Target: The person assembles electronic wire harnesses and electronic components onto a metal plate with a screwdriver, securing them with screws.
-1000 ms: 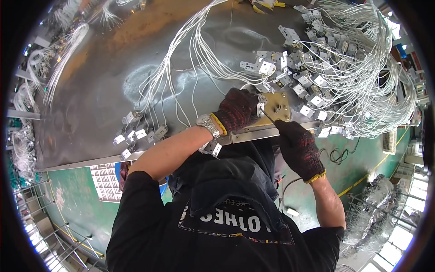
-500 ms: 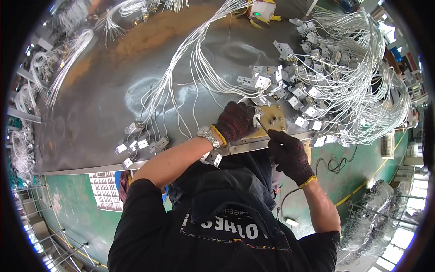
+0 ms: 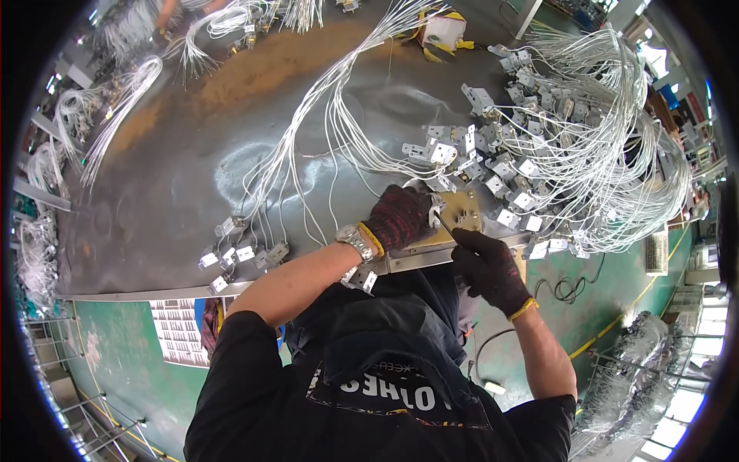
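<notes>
- The bracket (image 3: 436,209) sits at the fingertips of the left hand (image 3: 399,220), touching them on its right side, over the left part of a brass-coloured plate (image 3: 464,209) at the near edge of the bench (image 3: 192,162), toward its right end.
- The thin dark tool (image 3: 444,224) runs from the right hand (image 3: 489,268) up and leftward, its tip at the bracket.
- The bracket is small, pale and metallic; the glove covers part of it, so its full shape cannot be told.
- The plate is flat, with small metal fittings standing on it.
- The left hand, in a dark red-black glove with a yellow cuff, has its fingers curled together and clamped on the bracket; the forearm crosses the near edge from the left.
- The right hand, gloved alike, is closed around the tool, just off the near edge, its forearm rising from the lower right.
- Beyond the left hand lie white wires (image 3: 308,112); to the plate's right, a heap of wired brackets (image 3: 531,154).
</notes>
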Motion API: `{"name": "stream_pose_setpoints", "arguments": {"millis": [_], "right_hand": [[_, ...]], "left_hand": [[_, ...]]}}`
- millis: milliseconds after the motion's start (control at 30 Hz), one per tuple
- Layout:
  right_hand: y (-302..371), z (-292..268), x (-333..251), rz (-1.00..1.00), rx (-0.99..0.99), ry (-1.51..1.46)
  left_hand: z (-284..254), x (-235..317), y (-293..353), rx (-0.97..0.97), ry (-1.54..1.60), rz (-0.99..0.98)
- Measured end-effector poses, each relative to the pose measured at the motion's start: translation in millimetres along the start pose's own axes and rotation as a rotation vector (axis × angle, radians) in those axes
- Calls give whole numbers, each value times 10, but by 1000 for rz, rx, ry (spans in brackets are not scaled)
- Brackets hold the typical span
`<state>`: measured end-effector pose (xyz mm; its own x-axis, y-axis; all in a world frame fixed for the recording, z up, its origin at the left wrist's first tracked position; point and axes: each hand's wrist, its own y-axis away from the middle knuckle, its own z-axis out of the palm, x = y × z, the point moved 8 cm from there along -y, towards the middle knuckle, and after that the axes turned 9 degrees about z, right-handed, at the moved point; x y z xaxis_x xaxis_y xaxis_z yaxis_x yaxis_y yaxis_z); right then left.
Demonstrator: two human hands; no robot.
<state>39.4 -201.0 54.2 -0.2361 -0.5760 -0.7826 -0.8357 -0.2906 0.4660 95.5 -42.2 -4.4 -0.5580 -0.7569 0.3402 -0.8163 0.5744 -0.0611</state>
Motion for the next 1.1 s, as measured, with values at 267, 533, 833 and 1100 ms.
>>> {"name": "stream_pose_setpoints", "arguments": {"millis": [267,533,833,1100], "right_hand": [[46,-27,-56,102,-45,-27],[53,-13,-60,7,0,-18],[49,-5,-45,26,-9,-60],[12,-25,114,-196,155,-25]], "left_hand": [[-74,23,28,116,13,35],[-128,98,5,31,-47,45],[17,-57,-13,-32,-26,27],[-713,65,574,-36,274,62]]}}
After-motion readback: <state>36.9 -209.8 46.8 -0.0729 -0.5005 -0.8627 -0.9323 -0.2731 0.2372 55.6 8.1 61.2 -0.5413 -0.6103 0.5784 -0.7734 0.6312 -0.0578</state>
